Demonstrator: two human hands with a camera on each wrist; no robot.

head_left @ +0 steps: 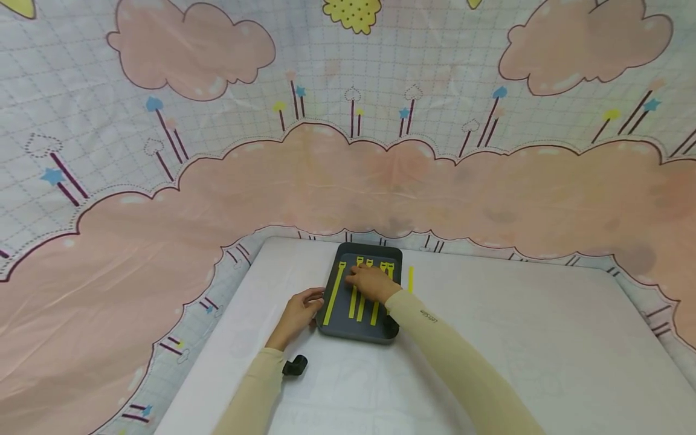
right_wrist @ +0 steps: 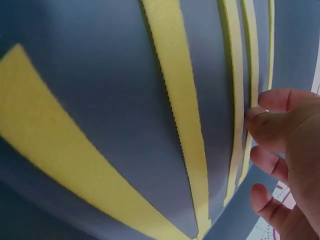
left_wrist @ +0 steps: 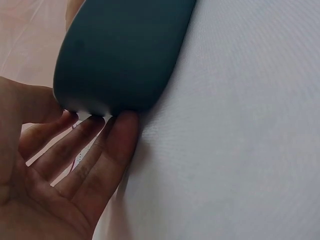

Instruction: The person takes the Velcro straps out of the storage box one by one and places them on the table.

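Here we rest our left hand (head_left: 296, 312), released, against the tray's (head_left: 356, 334) left side while our right hand (head_left: 373, 284) meets a yellow strap (head_left: 353, 302) left of centre inside, pinched or not we can't tell, best nudged gently.

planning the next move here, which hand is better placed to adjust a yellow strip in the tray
Probably the right hand: it is over the tray, with its fingers at a yellow strip. The left hand is outside, against the tray's wall.
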